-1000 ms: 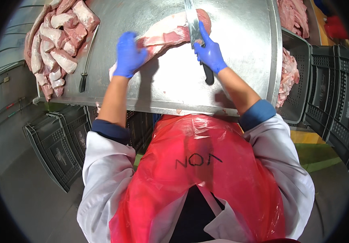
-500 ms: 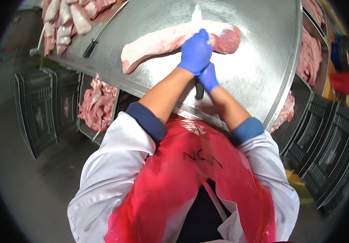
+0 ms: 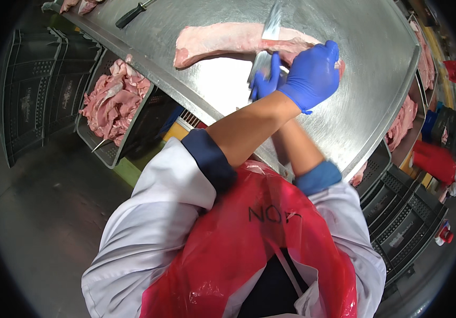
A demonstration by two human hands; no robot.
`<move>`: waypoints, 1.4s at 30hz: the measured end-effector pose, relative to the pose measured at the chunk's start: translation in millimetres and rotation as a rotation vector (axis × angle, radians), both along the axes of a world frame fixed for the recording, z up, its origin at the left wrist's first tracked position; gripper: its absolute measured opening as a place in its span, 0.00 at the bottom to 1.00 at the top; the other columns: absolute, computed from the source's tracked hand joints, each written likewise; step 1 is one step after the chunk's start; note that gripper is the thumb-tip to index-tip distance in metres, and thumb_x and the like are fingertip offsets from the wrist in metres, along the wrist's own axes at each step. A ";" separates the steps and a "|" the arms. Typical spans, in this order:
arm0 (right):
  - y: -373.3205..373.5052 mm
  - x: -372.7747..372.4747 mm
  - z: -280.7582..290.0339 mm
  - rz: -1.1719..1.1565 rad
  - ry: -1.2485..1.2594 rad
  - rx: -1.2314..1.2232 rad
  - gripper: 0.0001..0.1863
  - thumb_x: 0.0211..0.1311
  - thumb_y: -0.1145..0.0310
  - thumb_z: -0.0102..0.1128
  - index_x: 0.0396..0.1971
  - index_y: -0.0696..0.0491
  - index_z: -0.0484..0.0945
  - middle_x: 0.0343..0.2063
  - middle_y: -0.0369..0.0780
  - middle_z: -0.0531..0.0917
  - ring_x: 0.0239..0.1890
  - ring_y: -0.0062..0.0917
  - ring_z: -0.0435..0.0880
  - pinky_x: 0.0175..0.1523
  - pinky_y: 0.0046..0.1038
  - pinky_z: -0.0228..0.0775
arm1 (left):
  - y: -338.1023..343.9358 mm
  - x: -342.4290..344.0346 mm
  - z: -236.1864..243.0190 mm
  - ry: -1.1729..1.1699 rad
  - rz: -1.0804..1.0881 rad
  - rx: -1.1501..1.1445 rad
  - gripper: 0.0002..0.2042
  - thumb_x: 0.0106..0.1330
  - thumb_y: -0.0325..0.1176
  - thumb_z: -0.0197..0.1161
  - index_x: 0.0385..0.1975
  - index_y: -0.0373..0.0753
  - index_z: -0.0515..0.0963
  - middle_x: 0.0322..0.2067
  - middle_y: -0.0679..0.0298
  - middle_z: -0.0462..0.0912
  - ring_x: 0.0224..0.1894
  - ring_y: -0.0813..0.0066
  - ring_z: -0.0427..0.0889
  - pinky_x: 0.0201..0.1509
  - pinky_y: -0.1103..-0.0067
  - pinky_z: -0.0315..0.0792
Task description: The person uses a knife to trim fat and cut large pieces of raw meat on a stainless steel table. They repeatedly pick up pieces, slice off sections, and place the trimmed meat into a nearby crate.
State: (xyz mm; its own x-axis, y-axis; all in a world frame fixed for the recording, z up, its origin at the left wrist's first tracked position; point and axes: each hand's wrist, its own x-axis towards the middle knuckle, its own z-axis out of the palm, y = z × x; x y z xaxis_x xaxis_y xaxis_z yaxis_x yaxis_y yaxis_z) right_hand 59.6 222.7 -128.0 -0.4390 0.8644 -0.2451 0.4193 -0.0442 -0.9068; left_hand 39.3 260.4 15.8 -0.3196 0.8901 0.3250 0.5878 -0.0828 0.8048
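Note:
My left hand [image 3: 312, 77], in a blue glove, is closed over the right end of a long pale-pink piece of meat [image 3: 214, 40] lying on the steel table [image 3: 371, 79]. My left forearm crosses over my right. My right hand [image 3: 267, 82], also gloved, is partly hidden behind the left wrist, holding a knife [image 3: 271, 24] whose blurred blade lies across the meat, pointing away from me; its handle is mostly hidden. A steel rod with a black handle [image 3: 128, 16] rests near the table's upper-left edge.
A dark crate of meat trimmings [image 3: 114, 100] stands below the table's left edge, beside other dark crates [image 3: 47, 90]. More meat [image 3: 400, 124] is in containers along the right, with crates [image 3: 408, 228] lower down. A co-worker in red [image 3: 434, 161] is at the far right.
My left hand has moved rightward across my right arm to the meat's right end. The view has swung, bringing the left crate of trimmings and the co-worker further into sight.

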 end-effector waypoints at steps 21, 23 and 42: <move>-38.0 -98.0 60.8 0.017 0.212 -0.290 0.35 0.68 0.74 0.50 0.75 0.49 0.53 0.22 0.43 0.81 0.18 0.23 0.80 0.24 0.27 0.76 | -17.1 -22.0 48.4 -0.215 -0.055 0.179 0.09 0.60 0.28 0.59 0.37 0.34 0.69 0.27 0.50 0.78 0.29 0.47 0.81 0.31 0.60 0.76; -97.8 -74.1 33.2 0.063 0.206 -0.193 0.38 0.68 0.74 0.49 0.76 0.49 0.47 0.21 0.42 0.81 0.19 0.22 0.79 0.23 0.27 0.76 | -23.0 -20.8 60.1 -0.253 -0.074 0.193 0.09 0.60 0.27 0.59 0.37 0.33 0.69 0.27 0.50 0.78 0.29 0.47 0.81 0.31 0.60 0.76; -125.7 -152.4 36.6 0.041 0.159 -0.067 0.43 0.65 0.72 0.50 0.78 0.48 0.41 0.27 0.43 0.81 0.24 0.26 0.81 0.29 0.30 0.76 | -44.5 -39.6 108.5 -0.282 -0.170 0.302 0.12 0.58 0.30 0.61 0.37 0.30 0.71 0.26 0.50 0.78 0.27 0.52 0.81 0.29 0.64 0.76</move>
State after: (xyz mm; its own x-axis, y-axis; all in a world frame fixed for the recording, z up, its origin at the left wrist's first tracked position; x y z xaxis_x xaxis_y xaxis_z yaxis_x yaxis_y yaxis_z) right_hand -92.8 97.0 -91.5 -0.5109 0.8293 -0.2262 0.2739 -0.0924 -0.9573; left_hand -0.3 215.9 124.3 -0.2903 0.8160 0.4998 0.3064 -0.4156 0.8564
